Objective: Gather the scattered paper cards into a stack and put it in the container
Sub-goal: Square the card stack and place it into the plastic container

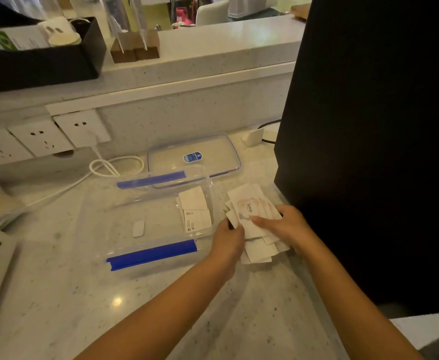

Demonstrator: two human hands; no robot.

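Both hands, left hand [230,237] and right hand [284,223], clasp loose paper cards [249,209]; few lie in the clear container [145,258], most remain unstacked.

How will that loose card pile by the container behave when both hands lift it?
The cards look thin and flat, so probably light and a bit floppy. They lie fanned and misaligned between the left hand and right hand, so they will likely slide apart unless squared first. The counter looks glossy, so pushed cards probably skid easily.
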